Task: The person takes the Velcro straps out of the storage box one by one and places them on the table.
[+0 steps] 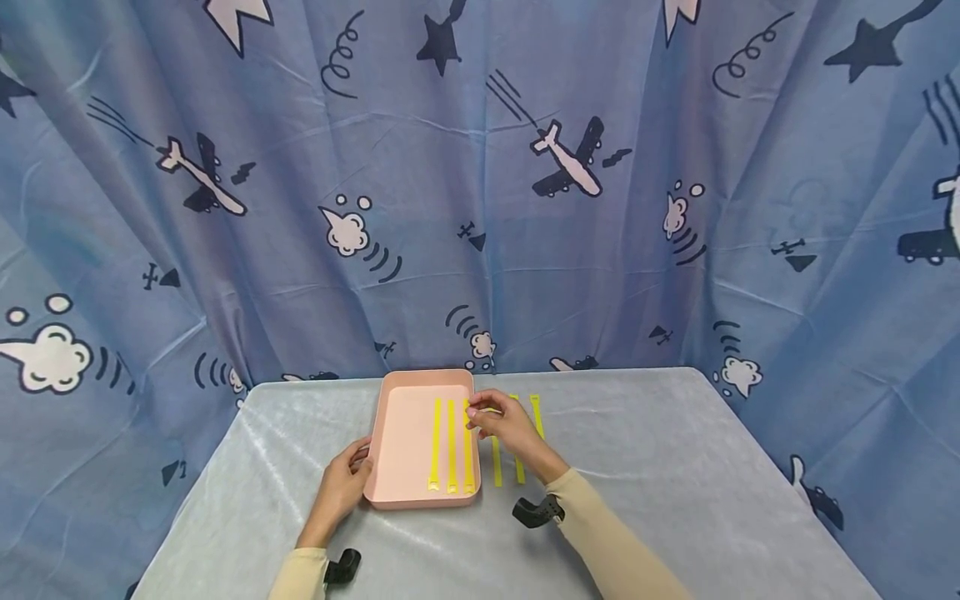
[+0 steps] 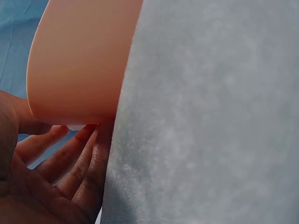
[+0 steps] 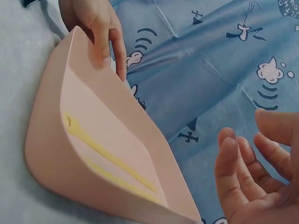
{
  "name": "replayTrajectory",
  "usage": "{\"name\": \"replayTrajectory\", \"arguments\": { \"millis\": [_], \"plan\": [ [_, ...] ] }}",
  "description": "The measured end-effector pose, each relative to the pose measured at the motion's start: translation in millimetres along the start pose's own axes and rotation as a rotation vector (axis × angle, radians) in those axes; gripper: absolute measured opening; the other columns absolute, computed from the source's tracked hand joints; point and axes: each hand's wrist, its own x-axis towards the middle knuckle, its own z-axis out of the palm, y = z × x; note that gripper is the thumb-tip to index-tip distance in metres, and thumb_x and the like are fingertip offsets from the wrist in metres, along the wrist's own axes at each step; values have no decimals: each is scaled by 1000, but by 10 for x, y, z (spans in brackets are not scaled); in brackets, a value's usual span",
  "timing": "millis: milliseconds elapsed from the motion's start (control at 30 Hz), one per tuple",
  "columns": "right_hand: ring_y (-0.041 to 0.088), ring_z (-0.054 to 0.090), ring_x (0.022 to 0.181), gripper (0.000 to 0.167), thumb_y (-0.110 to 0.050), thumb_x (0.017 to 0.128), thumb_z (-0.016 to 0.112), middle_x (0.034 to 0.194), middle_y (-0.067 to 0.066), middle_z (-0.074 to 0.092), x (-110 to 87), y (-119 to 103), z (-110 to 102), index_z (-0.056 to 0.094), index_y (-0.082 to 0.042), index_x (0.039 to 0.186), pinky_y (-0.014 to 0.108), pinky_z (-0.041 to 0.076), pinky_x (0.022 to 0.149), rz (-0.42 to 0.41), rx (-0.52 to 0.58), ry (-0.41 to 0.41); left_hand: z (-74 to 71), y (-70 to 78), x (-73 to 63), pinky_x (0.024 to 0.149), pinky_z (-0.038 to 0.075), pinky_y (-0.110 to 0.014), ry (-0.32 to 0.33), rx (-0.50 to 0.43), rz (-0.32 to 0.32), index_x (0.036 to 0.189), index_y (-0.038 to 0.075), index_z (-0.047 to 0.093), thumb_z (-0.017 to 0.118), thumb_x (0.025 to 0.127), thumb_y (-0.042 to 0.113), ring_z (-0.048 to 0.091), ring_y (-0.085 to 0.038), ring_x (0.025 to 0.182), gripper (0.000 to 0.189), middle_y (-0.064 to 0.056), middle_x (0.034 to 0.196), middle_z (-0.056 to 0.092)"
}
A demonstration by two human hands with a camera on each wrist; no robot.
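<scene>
Where the patterned blue curtain [image 1: 420,150] hangs behind the work, it backs the far edge of the table [image 1: 637,483], whose pale surface sets off the coloured items; that contrast may be its use, or only chance. The pink tray [image 1: 405,442] lies flat near the table's far edge, left of its middle, probably so that both hands reach it easily.

The left hand [image 1: 343,479] grips the tray's left wall, thumb over the rim and fingers along the outside. Judged purpose: to keep the tray from sliding. The right hand [image 1: 513,425] hovers at the tray's right edge, toward its far corner; thumb and fingers stand apart and no object shows between them in the right wrist view. The two hands are well apart, at opposite edges.

Yellow strips [image 1: 452,450], three in number, lie in the tray's right half, parallel to its right edge, broad ends toward the near edge. The even spacing looks deliberate, perhaps so none overlap. More yellow strips [image 1: 519,467], at least three, lie on the table just beyond the tray's right edge, partly hidden beneath the right hand and forearm.
</scene>
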Motion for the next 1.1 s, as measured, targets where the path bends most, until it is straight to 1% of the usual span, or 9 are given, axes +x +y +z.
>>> {"name": "replayTrajectory", "arguments": {
  "millis": [100,200,367,433,567,633,733,867,1100],
  "plan": [
    [21,69,94,35,-21,95,65,112,11,62,10,-17,53,57,-2,124,32,57,75,-9,8,-23,-1,-1,5,92,55,-45,-3,-6,1,140,3,52,54,98,7,64,-35,112,43,-22,128,64],
    [19,68,95,33,-21,95,65,111,9,62,18,-39,106,58,-5,123,31,57,77,-2,14,-43,0,3,10,91,55,-44,-2,-16,2,140,3,52,54,97,6,65,-34,113,43,-23,128,64],
    [14,68,91,29,-16,95,65,110,10,63,37,-52,181,59,-4,120,29,57,74,-36,25,-70,-3,11,12,90,56,-42,2,-27,17,139,2,53,54,97,5,65,-34,112,43,-23,126,65],
    [12,68,89,30,-16,95,65,108,9,64,45,-51,209,59,-3,120,32,58,75,-48,20,-80,-3,8,15,90,56,-42,4,-29,25,139,3,53,55,97,5,66,-34,112,43,-23,126,65],
    [11,67,87,29,-15,95,65,106,12,64,63,-45,269,59,-1,119,47,58,82,-80,6,-104,3,-6,23,91,56,-41,9,-30,31,139,3,54,55,97,5,66,-33,111,42,-22,125,65],
    [12,66,86,28,-13,94,65,106,13,64,74,-34,299,60,-2,118,48,58,82,-92,-17,-115,8,-13,28,90,56,-41,10,-30,31,139,3,54,55,97,5,66,-33,111,42,-22,125,65],
    [13,65,87,26,-13,94,65,106,15,65,91,-6,339,61,-1,117,41,59,78,-119,-70,-137,12,-18,29,90,56,-41,10,-31,29,139,3,54,55,97,5,66,-33,111,42,-22,125,66],
    [14,64,90,23,-15,94,66,107,11,66,107,23,377,63,-3,114,28,58,73,-145,-168,-160,13,-13,22,90,56,-41,9,-34,26,139,3,54,55,97,5,66,-33,110,42,-22,125,66],
    [14,63,95,16,-22,93,68,107,1,66,104,6,411,65,-15,108,23,55,79,-201,-362,-203,4,-10,13,91,56,-41,11,-43,22,139,4,54,55,97,5,67,-32,110,42,-22,124,66]
  ]
}}
